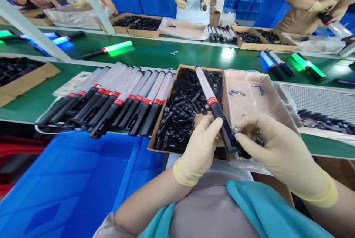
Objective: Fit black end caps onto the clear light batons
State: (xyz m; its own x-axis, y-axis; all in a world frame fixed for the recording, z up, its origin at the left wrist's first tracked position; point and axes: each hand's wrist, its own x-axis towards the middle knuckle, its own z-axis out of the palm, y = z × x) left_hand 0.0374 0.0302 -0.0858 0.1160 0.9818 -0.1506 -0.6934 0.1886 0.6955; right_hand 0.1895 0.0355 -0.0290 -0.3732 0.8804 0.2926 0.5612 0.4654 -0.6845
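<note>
My gloved left hand [200,148] is closed around the black handle of a light stick [212,101], which has a clear tube and a red band. The stick tilts, its handle end toward me. Beside that end, my gloved right hand [273,147] pinches a small battery [235,130] between thumb and fingertips. Below my hands is a carton of small black plastic parts [180,114]. A lined box [246,101] with several loose batteries [237,92] sits to its right. Many similar light sticks [113,99] lie in a row at my left.
A green conveyor [194,54] carries lit sticks, among them a green one [119,47]. Co-workers with gloved hands [180,0] stand across it. A tray of batteries [327,119] is on the right; a blue bin [83,178] stands low at left. A white post [94,1] rises left.
</note>
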